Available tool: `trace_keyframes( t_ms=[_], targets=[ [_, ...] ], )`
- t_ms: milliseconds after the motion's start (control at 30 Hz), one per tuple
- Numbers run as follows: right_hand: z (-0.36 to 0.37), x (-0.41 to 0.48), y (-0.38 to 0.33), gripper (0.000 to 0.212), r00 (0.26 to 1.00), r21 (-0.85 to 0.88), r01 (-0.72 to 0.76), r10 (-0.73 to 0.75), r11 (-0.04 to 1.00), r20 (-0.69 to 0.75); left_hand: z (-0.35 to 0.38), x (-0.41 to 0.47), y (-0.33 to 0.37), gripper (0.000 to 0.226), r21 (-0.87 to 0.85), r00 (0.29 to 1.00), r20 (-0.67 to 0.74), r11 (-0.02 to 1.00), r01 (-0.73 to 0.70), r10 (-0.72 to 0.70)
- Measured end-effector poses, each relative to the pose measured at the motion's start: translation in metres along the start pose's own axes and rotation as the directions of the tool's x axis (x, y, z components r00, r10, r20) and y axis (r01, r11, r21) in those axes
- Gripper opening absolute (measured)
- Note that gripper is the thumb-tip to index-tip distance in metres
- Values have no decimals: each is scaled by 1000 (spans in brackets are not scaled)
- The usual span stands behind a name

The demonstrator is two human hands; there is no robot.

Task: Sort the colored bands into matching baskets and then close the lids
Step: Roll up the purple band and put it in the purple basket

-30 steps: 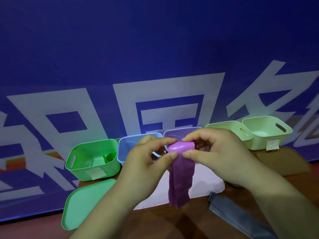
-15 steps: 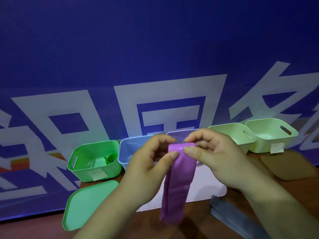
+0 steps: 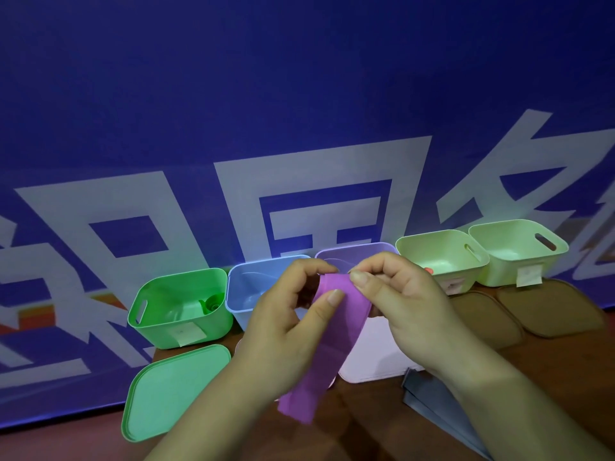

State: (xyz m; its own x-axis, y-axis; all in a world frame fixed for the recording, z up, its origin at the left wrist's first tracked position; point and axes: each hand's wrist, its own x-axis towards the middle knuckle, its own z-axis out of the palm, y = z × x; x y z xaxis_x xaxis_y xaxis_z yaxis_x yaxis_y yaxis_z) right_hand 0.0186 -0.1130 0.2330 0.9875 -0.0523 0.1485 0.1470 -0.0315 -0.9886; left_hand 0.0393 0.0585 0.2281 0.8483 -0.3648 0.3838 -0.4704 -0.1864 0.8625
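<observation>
A grey band (image 3: 432, 400) lies on the worktop (image 3: 366, 434), below and right of the grip. The left hand (image 3: 286, 314) and right hand (image 3: 399, 304) both pinch the purple band (image 3: 332, 327) at its top, its tail hanging down. Just behind the grip stands the open purple basket (image 3: 366, 247).

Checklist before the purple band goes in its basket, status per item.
1. Grip: left hand and right hand both pinch the purple band near its top end: ok.
2. Target open: the purple basket, right behind the hands, has no lid on: ok.
3. Room inside that basket: the hands hide most of it: cannot tell.
4. Band compact enough to drop in: a long tail hangs loose toward the table: probably not ok.
5. Other bands sorted: a grey band lies on the table at the right: not ok.
</observation>
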Motion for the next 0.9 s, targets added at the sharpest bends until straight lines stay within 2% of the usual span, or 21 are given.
trace_keyframes(
  t_ms=[133,300,500,700,800,900],
  targets=[
    [0,-1,-3,14,1000,-1,0,0,1000,10,-3,0,-2,28,-86,1000,20,996,26,-24],
    [2,-1,-8,16,999,13,-36,37,999,-25,-2,1,1,21,-84,998,56,996,26,-21],
    [8,0,-8,26,994,-105,-105,101,989,-42,-2,-2,4,19,64,992,126,998,21,-29],
    [13,4,-8,38,984,-45,-164,161,985,-72,-2,-1,0,25,119,993,117,993,15,-29],
    [13,5,-7,38,979,-14,-190,189,982,-71,-1,-1,1,23,152,995,101,988,7,-22],
    [15,5,-5,43,989,-146,-129,118,981,-85,1,-2,4,13,144,999,50,990,12,-19]
  ],
)
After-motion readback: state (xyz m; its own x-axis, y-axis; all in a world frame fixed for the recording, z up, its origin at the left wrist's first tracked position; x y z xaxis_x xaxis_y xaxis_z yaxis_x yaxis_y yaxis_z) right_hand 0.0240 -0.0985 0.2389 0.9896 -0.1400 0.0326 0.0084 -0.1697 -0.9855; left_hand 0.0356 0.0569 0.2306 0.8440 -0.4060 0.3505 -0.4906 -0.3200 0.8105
